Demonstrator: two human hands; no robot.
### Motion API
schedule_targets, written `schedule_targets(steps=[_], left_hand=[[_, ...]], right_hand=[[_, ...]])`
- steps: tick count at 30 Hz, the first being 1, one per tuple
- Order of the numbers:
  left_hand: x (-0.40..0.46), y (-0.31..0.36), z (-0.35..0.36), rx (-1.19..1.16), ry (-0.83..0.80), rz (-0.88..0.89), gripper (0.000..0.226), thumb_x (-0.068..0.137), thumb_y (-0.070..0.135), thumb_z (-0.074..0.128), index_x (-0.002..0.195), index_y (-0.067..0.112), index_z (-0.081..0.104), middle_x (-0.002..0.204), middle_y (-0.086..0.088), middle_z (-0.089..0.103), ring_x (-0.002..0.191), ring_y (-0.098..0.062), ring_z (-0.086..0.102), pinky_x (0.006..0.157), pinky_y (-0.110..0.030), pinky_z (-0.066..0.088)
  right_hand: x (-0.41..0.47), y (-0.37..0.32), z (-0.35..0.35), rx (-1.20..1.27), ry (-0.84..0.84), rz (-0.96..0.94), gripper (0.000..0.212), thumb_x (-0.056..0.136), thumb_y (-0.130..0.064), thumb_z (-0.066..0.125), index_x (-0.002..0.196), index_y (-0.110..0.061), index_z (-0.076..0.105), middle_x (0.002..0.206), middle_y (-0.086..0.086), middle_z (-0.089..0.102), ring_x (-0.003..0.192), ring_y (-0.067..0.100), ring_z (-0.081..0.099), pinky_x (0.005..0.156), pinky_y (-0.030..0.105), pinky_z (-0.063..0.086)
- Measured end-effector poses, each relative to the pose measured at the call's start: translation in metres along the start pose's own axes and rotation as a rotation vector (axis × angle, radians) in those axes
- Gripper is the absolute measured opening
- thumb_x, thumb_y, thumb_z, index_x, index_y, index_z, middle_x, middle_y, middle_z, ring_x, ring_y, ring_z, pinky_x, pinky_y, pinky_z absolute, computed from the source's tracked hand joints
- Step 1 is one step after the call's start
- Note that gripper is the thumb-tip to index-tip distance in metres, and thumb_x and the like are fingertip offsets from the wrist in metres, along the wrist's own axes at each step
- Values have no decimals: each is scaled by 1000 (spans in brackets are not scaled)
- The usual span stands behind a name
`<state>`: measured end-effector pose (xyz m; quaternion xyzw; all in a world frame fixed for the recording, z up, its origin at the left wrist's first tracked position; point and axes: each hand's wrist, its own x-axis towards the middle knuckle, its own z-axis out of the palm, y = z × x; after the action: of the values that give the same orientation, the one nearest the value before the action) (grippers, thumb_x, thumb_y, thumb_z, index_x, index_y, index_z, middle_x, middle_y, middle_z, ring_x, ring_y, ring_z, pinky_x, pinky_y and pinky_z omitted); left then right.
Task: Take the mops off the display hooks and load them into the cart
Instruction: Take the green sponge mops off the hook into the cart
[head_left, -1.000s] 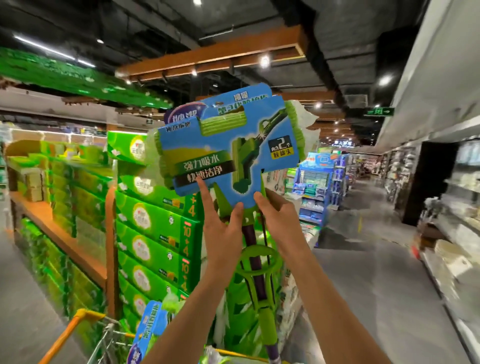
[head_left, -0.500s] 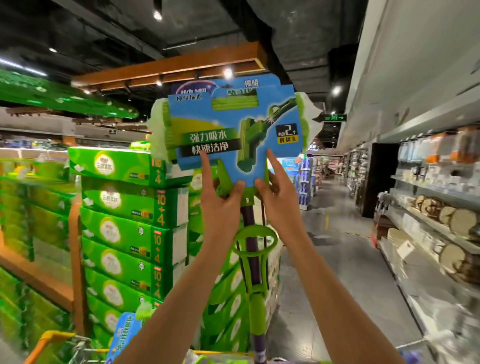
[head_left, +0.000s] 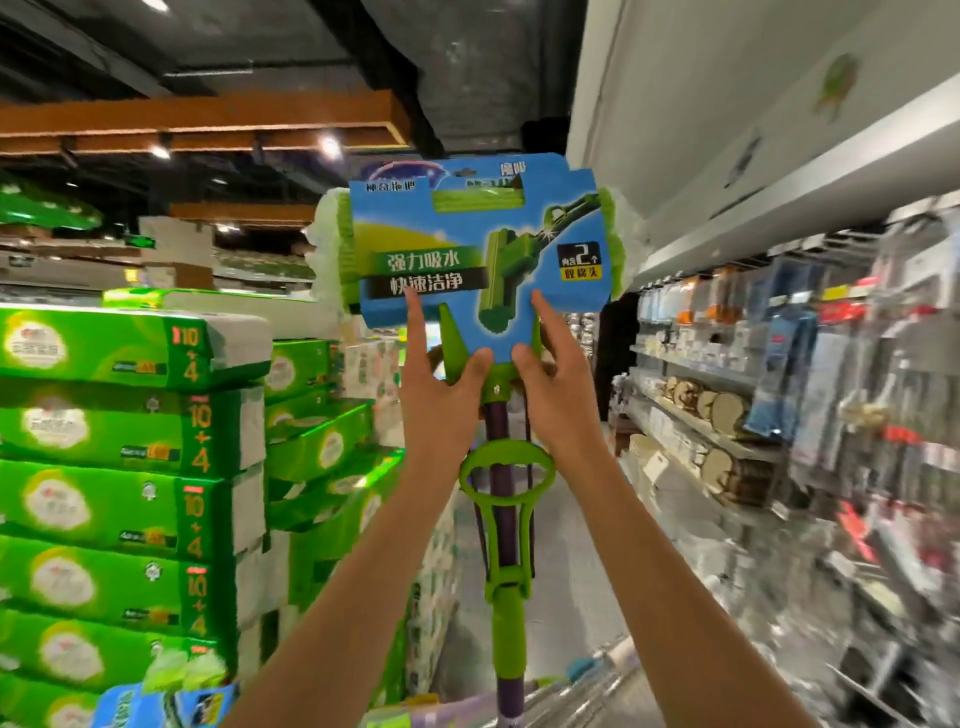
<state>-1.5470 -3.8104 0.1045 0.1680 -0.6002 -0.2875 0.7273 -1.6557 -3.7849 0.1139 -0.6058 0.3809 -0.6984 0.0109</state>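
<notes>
Two hands: both were raised at the mop head
Left hand (head_left: 444, 395): thumb and fingers pinched the lower edge of the blue card sleeve (head_left: 475, 249), forefinger straight up on its face
Right hand (head_left: 558, 384): likewise pinched that edge
Mop (head_left: 501, 415): held upright, head uppermost, pole running down towards the cart (head_left: 597, 675)
Left side: stacked green packs (head_left: 130, 467)

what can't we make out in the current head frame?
- Cart: only a blurred rim at the bottom edge; contents cut off.
- Mop handle end: cut off by the bottom edge.
- Mop head: mostly hidden behind the blue card.
- Display hooks: none identifiable.
- Right shelves: motion-blurred.
- Left hand, right hand: fingers behind the card hidden.
</notes>
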Motion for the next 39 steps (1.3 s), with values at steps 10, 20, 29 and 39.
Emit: schedule_targets(steps=[10,20,29,39], left_hand=[[-46,4,27,-173,-225,-69,87,95,10,64,160,36,13,121,45,56,118,-3,63,99,-45,55],[-138,48,71,-468,-434,-137,87,88,16,64,158,39,17,122,27,65,95,-12,69,83,-54,60],[-242,128,134,-694,-647,-201,86,89,11,65,150,52,19,141,30,51,111,0,65,87,-43,60],[-368,236,217,-854,-861,-304,89,93,9,66,151,57,19,140,11,59,119,-16,64,89,-52,59]], right_hand=[[-55,-25,-55,-197,189,22,59,99,1,53,148,-31,42,126,-40,54,108,29,65,84,51,57],[-142,-82,-142,-435,369,33,59,96,-6,53,149,-28,41,139,-7,57,103,38,64,75,43,58],[-221,-171,-250,-667,489,96,69,91,-9,55,145,-48,36,157,0,40,130,28,54,92,38,56],[-306,-281,-371,-855,666,157,66,99,-8,60,148,-41,33,154,-19,38,135,9,50,106,43,49]])
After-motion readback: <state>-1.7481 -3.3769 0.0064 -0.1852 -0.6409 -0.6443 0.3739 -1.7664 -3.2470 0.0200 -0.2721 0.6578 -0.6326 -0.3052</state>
